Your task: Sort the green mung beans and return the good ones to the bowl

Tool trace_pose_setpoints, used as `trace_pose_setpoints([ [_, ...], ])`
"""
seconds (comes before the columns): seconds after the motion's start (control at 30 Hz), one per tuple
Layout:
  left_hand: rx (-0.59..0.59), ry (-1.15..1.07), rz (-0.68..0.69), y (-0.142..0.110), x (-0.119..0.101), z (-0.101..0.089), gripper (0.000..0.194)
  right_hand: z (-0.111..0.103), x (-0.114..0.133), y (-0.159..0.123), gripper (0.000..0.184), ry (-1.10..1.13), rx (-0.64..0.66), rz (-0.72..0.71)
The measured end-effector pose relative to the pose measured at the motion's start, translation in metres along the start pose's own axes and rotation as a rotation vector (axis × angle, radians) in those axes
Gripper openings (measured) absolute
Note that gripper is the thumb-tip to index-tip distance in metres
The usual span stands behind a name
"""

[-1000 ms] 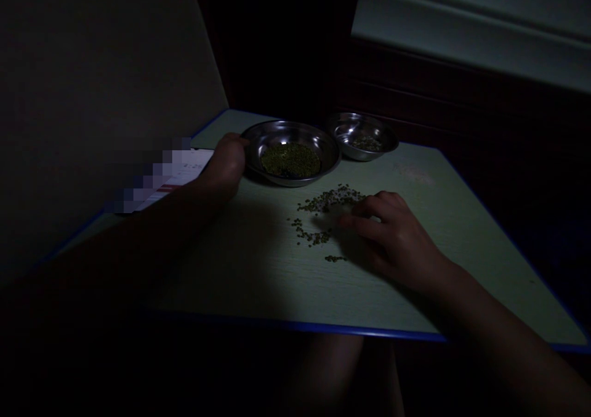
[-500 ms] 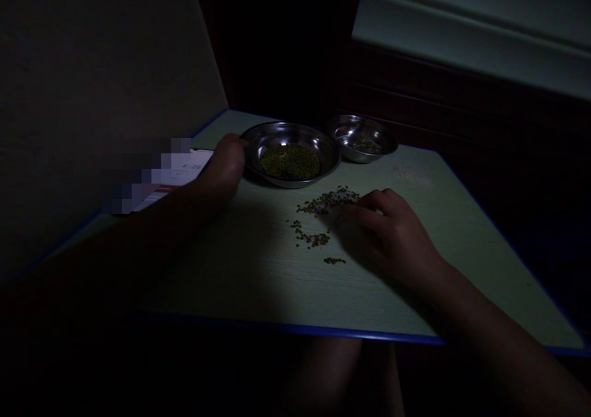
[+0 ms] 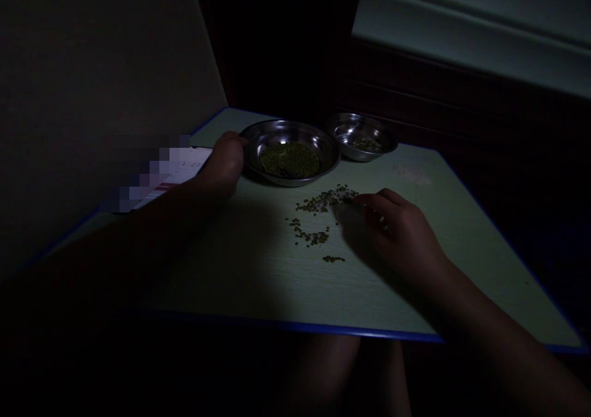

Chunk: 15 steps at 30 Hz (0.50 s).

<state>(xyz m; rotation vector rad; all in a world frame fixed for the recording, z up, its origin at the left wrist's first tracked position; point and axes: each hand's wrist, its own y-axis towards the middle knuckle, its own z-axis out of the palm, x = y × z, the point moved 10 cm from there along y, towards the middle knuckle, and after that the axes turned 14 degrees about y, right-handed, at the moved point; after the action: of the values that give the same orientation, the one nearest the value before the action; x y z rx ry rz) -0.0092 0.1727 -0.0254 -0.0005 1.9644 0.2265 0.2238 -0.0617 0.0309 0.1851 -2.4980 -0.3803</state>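
Observation:
My left hand [image 3: 225,165] is closed at the left rim of a shallow steel bowl [image 3: 327,158], its fingertips on the edge. Green mung beans [image 3: 290,160] cover the bottom of that bowl. On the tabletop before it lies a loose pile of mung beans [image 3: 325,200] mixed with small whitish grains, and two smaller clusters sit nearer the front edge. At the pile's right side, my right hand [image 3: 399,229] is curled with thumb and fingers drawn together. Small pale bits show among its fingers, too dim to name.
A second steel bowl [image 3: 388,147] behind holds a few beans and pale bits. Whitish grains [image 3: 412,174] lie spread at the table's right. A printed paper or booklet [image 3: 184,164], partly blurred out, lies by my left forearm. The pale green table [image 3: 277,281] has a blue edge.
My right hand has drawn back slightly to the right from the pile, and pale bits now show among its fingers. The left hand stays at the bowl's rim.

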Motion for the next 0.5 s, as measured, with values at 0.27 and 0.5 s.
trace_pose_setpoints([
  [0.27,0.024,-0.025,-0.043,-0.0045,-0.0026,0.0029,0.01,0.0063,-0.0018,0.001,0.036,0.128,0.028,0.003],
  [0.5,0.006,-0.009,-0.044,-0.0058,-0.0058,-0.0008,0.011,0.0087,0.0052,0.0013,0.034,0.178,0.048,-0.018],
])
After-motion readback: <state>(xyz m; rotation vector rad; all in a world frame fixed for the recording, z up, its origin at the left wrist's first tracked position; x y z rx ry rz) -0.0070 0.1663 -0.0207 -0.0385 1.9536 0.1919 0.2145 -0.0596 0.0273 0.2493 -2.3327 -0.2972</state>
